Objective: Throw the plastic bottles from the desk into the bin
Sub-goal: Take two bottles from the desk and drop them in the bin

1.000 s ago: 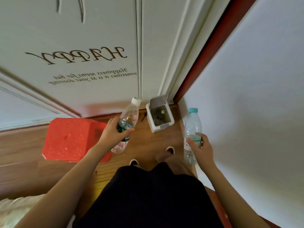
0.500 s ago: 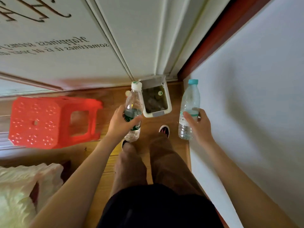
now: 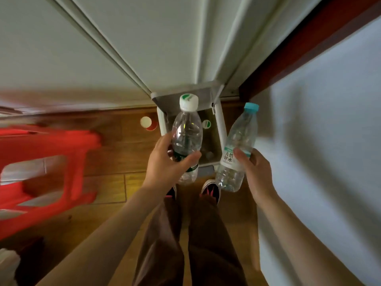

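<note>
My left hand (image 3: 167, 165) grips a clear plastic bottle with a white cap and green label (image 3: 186, 129), held upright right over the open white bin (image 3: 220, 124). My right hand (image 3: 255, 171) grips a second clear bottle with a light blue cap and white label (image 3: 239, 145), tilted, just to the right of the bin. The bin stands on the wooden floor against the white door, its lid flipped up. Inside it I see another bottle's white cap (image 3: 206, 124) and some clear plastic.
A red plastic stool (image 3: 47, 162) stands on the floor to the left. A small red cup with a white top (image 3: 148, 123) sits beside the bin's left side. A white wall runs along the right. My two shoes (image 3: 210, 189) are just in front of the bin.
I have stepped closer and the bin now lies right below my hands. The left bottle moved over the bin's opening; the right bottle tilted beside it.
</note>
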`<state>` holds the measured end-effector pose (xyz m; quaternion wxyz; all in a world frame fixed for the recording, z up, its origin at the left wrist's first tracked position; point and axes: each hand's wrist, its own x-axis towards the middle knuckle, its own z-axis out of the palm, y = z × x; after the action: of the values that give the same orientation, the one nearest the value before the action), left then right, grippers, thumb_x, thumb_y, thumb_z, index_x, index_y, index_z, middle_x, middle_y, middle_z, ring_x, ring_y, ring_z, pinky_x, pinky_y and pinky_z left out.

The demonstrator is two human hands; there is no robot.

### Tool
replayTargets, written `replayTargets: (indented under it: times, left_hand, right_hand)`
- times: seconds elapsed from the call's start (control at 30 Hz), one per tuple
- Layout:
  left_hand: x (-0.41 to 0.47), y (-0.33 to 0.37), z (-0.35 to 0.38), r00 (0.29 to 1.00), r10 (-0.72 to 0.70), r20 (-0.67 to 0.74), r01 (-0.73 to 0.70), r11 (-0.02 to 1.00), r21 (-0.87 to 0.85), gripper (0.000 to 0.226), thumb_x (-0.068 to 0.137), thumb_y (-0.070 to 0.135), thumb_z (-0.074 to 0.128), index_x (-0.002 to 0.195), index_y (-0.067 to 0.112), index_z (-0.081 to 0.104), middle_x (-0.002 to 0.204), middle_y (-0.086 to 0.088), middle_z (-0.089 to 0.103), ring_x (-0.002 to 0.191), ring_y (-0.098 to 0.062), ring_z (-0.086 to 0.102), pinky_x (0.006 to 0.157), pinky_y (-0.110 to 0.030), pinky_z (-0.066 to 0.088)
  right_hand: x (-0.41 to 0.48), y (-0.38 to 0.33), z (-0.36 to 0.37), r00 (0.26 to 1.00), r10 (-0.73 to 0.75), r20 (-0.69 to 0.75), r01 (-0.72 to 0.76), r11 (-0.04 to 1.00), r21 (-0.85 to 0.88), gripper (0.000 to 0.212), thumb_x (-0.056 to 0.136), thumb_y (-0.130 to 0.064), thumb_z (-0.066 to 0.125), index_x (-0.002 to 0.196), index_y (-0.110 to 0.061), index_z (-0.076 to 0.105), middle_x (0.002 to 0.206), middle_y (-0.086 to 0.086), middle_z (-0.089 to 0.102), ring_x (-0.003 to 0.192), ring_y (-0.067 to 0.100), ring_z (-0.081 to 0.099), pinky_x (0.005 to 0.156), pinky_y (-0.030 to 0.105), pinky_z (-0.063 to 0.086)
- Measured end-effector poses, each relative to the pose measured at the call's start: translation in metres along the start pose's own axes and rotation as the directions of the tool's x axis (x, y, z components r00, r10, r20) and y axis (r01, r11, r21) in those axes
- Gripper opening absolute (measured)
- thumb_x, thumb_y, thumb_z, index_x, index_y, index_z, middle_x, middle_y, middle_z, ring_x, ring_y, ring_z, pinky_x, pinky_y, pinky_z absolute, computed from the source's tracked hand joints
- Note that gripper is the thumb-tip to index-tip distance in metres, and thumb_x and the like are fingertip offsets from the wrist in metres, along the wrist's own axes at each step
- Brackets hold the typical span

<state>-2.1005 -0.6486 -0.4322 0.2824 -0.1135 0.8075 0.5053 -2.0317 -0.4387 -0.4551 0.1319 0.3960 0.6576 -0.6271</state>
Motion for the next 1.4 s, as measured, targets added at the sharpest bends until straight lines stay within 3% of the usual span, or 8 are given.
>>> replayTargets:
  times: [0.13, 0.33, 0.43, 0.63, 0.8, 1.1, 1.23, 1.4]
  left_hand:
    - [0.023, -0.012, 0.012, 0.998, 0.060, -0.001, -0.060, 0.998, 0.020, 0.078, 0.064, 0.048, 0.079, 0.132, 0.028, 0.049, 0.122, 0.009, 0.058, 0.113, -0.010, 0.057, 0.093, -0.034, 0.053]
    - [0.053, -0.017, 0.031, 0.992, 0.127, 0.015, -0.128, 0.986, 0.110, 0.072, 0.068, 0.045, 0.079, 0.129, 0.021, 0.050, 0.119, 0.006, 0.057, 0.109, -0.010, 0.056, 0.091, -0.032, 0.054]
    - [0.068, -0.028, 0.040, 0.992, 0.122, 0.013, -0.122, 0.978, 0.167, 0.073, 0.069, 0.046, 0.079, 0.131, 0.019, 0.049, 0.122, 0.004, 0.056, 0.109, -0.011, 0.056, 0.091, -0.030, 0.053]
    - [0.087, -0.057, 0.067, 1.000, 0.014, -0.007, -0.012, 0.974, 0.226, 0.073, 0.072, 0.042, 0.079, 0.133, 0.018, 0.047, 0.127, 0.000, 0.056, 0.113, -0.015, 0.054, 0.088, -0.023, 0.045]
    - [0.100, -0.071, 0.092, 0.990, -0.104, -0.095, 0.110, 0.992, 0.067, 0.072, 0.071, 0.037, 0.080, 0.132, 0.018, 0.047, 0.128, -0.004, 0.055, 0.114, -0.018, 0.054, 0.087, -0.026, 0.046]
    - [0.117, -0.086, 0.101, 0.948, -0.316, -0.045, 0.314, 0.948, -0.045, 0.078, 0.071, 0.022, 0.083, 0.137, 0.018, 0.042, 0.137, -0.006, 0.053, 0.126, -0.026, 0.050, 0.096, -0.034, 0.044]
    - [0.120, -0.088, 0.102, 0.939, -0.342, -0.043, 0.340, 0.939, -0.047, 0.079, 0.072, 0.018, 0.082, 0.140, 0.017, 0.040, 0.139, -0.007, 0.051, 0.130, -0.028, 0.048, 0.099, -0.034, 0.042]
    - [0.125, -0.090, 0.103, 0.929, -0.359, -0.085, 0.351, 0.931, -0.102, 0.078, 0.076, 0.011, 0.078, 0.142, 0.017, 0.038, 0.141, -0.008, 0.049, 0.132, -0.028, 0.045, 0.104, -0.039, 0.039]
  right_hand:
    - [0.020, 0.026, 0.004, 1.000, 0.018, 0.004, -0.018, 0.999, 0.044, 0.028, 0.091, -0.022, 0.061, 0.116, -0.011, 0.059, 0.097, -0.007, 0.070, 0.075, -0.006, 0.070, 0.058, 0.008, 0.051]
    - [0.026, 0.038, 0.006, 0.998, 0.062, 0.000, -0.062, 0.995, 0.072, 0.029, 0.090, -0.023, 0.062, 0.116, -0.010, 0.062, 0.085, -0.014, 0.074, 0.076, -0.001, 0.072, 0.058, 0.010, 0.052]
    - [0.028, 0.040, 0.005, 0.997, 0.077, -0.008, -0.076, 0.993, 0.087, 0.029, 0.088, -0.027, 0.063, 0.114, -0.012, 0.063, 0.093, -0.009, 0.073, 0.077, 0.000, 0.073, 0.058, 0.011, 0.054]
    - [0.030, 0.043, 0.004, 0.997, 0.078, 0.010, -0.079, 0.992, 0.095, 0.032, 0.086, -0.030, 0.064, 0.113, -0.013, 0.064, 0.098, -0.004, 0.075, 0.086, 0.009, 0.074, 0.061, 0.015, 0.056]
    - [0.032, 0.047, 0.001, 0.998, 0.049, 0.040, -0.052, 0.996, 0.078, 0.033, 0.083, -0.035, 0.062, 0.111, -0.018, 0.066, 0.098, -0.003, 0.076, 0.087, 0.008, 0.074, 0.063, 0.015, 0.057]
    - [0.036, 0.049, -0.004, 0.998, 0.030, 0.059, -0.034, 0.997, 0.070, 0.033, 0.075, -0.043, 0.063, 0.103, -0.025, 0.067, 0.094, -0.011, 0.077, 0.088, 0.008, 0.074, 0.068, 0.017, 0.058]
    - [0.036, 0.052, -0.003, 0.998, 0.035, 0.048, -0.038, 0.997, 0.060, 0.044, 0.072, -0.047, 0.071, 0.109, -0.023, 0.067, 0.101, -0.004, 0.076, 0.094, 0.013, 0.073, 0.079, 0.030, 0.059]
    - [0.037, 0.051, -0.002, 0.999, 0.044, 0.021, -0.045, 0.998, 0.043, 0.056, 0.073, -0.055, 0.068, 0.115, -0.018, 0.066, 0.104, -0.003, 0.075, 0.093, 0.012, 0.073, 0.083, 0.033, 0.058]
